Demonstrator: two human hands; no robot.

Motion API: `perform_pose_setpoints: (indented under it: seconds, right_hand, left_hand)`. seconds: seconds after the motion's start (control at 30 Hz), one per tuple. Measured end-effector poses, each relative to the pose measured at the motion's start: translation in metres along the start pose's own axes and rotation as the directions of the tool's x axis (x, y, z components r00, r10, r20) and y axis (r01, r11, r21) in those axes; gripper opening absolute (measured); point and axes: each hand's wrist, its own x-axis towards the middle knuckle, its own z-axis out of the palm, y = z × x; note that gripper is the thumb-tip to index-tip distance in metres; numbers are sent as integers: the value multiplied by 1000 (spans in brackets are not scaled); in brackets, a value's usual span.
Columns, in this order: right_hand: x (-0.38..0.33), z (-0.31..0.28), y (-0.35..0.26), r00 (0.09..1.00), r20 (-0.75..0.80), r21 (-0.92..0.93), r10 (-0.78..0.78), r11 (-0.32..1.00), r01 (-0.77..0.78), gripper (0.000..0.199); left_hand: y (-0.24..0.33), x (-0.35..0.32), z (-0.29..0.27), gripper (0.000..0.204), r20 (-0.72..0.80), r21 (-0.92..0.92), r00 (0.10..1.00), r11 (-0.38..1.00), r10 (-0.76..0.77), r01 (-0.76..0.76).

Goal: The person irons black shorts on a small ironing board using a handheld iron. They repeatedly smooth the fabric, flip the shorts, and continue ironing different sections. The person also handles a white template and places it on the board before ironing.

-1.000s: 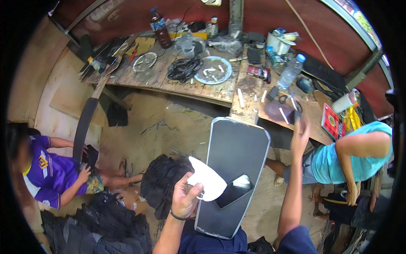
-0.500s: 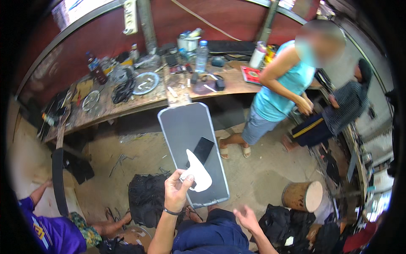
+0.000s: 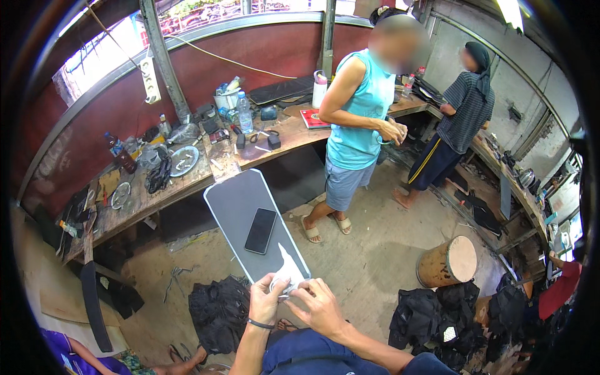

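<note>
Looking down from the head camera, I see my left hand (image 3: 267,301) and right hand (image 3: 320,306) meeting at the near end of a long grey board (image 3: 240,206) that slopes away from my lap toward the wooden tabletop (image 3: 187,178). Both hands hold a white paper piece (image 3: 289,270), pointed at its far tip, that lies on the board's near end; the left fingers are closed on its lower edge, and the right fingers curl in beside them, touching the same edge, though I cannot tell how tightly they grip. A black phone (image 3: 260,230) lies flat on the board just beyond the paper, apart from it. The tabletop along the red wall carries bottles (image 3: 244,115), a round plate (image 3: 184,160) and scattered tools. On the dirt floor, a black bag (image 3: 219,309) sits left of my knees, and a round wooden drum (image 3: 447,262) stands to the right, near more black bags (image 3: 437,315). A person in a teal sleeveless top (image 3: 359,119) stands by the tabletop, and another person in a striped shirt (image 3: 464,109) stands further right.
</note>
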Motion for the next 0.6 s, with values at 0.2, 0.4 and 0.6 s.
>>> perform_pose_setpoints:
  seconds: [0.2,0.4,0.6]
  right_hand:
    - [-24,-17,35,979,-104,464,176,879,-108,14]
    - [-40,-48,103,784,216,870,582,250,-425,13]
    - [-27,-87,153,735,251,930,630,54,-364,19]
  left_hand:
    - [-25,-3,35,21,9,-12,996,996,-93,93]
    - [-67,22,71,19,98,-216,987,965,-128,147]
    - [-88,27,96,13,-96,-183,989,979,-113,94]
